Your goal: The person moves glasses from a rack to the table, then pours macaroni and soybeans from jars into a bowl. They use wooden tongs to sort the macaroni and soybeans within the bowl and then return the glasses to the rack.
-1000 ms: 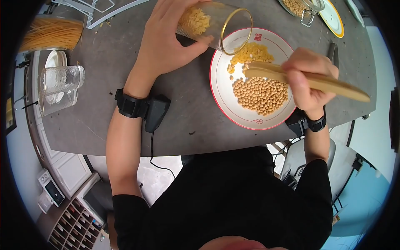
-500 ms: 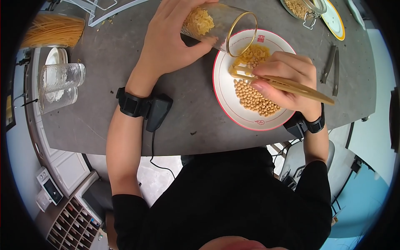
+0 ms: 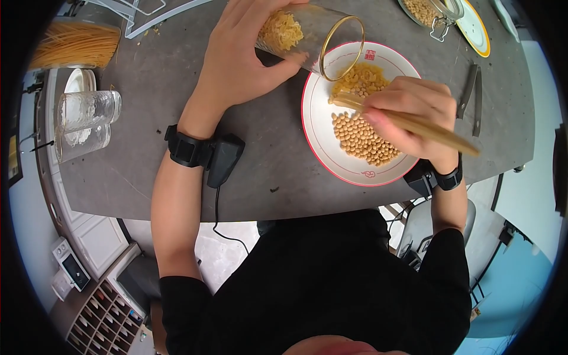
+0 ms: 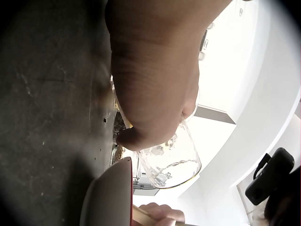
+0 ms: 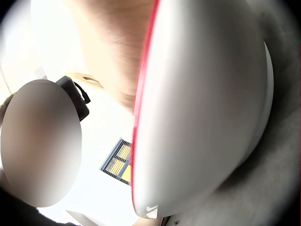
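Observation:
My left hand (image 3: 239, 68) grips a gold-rimmed drinking glass (image 3: 316, 35), tilted with its mouth over the bowl's far left side. Small yellow pasta pieces (image 3: 283, 31) lie inside near its base. My right hand (image 3: 417, 109) holds wooden tongs (image 3: 435, 129), their tips at the border between yellow pasta (image 3: 364, 74) and soybeans (image 3: 362, 139) in the white, red-rimmed bowl (image 3: 322, 139). Some soybeans lie among the pasta; the hand hides part of both heaps. In the left wrist view the glass (image 4: 176, 160) leans close over the bowl (image 4: 108, 195).
Dark metal tongs (image 3: 467, 97) lie right of the bowl. Beyond them are a clip-lid jar of soybeans (image 3: 421, 10) and a yellow-rimmed plate (image 3: 473, 29). At left lie a container of spaghetti (image 3: 74, 44) and clear glasses (image 3: 89, 112). A white rack (image 3: 160, 23) stands at the back.
The right hand with the wooden tongs has moved left and lower over the bowl, and the tips have closed together since half a second ago. The left hand and glass stay nearly still.

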The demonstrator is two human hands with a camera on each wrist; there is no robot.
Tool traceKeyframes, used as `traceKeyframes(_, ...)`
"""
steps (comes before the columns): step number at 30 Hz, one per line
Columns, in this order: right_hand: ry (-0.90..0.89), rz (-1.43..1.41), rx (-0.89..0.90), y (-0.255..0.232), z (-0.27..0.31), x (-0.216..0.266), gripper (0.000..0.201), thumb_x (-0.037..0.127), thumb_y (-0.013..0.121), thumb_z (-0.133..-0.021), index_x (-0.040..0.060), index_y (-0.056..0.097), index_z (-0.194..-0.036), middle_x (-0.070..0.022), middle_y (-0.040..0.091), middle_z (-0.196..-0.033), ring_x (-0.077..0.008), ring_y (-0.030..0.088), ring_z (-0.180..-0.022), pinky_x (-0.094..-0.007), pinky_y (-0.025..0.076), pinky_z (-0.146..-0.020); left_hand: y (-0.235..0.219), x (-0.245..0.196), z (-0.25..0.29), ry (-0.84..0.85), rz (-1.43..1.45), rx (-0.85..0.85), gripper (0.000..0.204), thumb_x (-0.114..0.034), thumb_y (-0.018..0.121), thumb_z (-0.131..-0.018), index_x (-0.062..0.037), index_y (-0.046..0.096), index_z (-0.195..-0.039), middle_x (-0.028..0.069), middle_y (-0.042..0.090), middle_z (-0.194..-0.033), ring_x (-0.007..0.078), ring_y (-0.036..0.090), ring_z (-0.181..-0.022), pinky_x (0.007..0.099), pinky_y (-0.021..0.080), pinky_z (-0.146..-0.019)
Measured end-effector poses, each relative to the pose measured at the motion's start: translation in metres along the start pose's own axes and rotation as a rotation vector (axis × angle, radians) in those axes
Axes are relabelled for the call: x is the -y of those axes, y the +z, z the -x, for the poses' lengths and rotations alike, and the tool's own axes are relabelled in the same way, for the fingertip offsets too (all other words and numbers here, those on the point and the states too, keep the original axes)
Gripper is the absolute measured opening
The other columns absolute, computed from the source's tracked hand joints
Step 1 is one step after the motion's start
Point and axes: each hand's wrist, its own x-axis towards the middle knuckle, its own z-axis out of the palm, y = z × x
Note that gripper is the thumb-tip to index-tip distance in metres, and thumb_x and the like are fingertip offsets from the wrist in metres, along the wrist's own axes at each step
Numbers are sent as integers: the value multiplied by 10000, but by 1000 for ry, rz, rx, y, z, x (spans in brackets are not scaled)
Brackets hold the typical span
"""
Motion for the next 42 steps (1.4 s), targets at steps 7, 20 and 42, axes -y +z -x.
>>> traceKeyframes(7, -15, -293, -359, -13, 8, -15, 249, 112, 798, -868, -43, 695, -1034, -136, 733, -794, -232, 681, -621, -300, 525, -560, 0, 0, 0, 13, -1, 5, 681, -219, 905, -704, -116, 625, -1316, 73, 666, -1260, 289, 621, -1166, 403, 490, -1006)
traceKeyframes(20, 138, -156, -141, 0, 2, -2, 143, 128, 847, -831, 19, 755, -845, -44, 728, -715, -154, 676, -556, -255, 499, -497, 0, -1, 1, -20, 10, 10, 684, -203, 901, -706, -111, 618, -1322, 79, 655, -1273, 290, 617, -1173, 400, 489, -1010)
traceKeyframes(42, 248, -157, -100, 10, 1, 1, 183, 189, 847, -853, 37, 752, -889, -57, 730, -756, -166, 677, -571, -264, 500, -508, 0, -1, 0, 5, -12, -3, 671, -224, 905, -704, -115, 626, -1304, 73, 668, -1256, 292, 624, -1166, 407, 494, -1003)
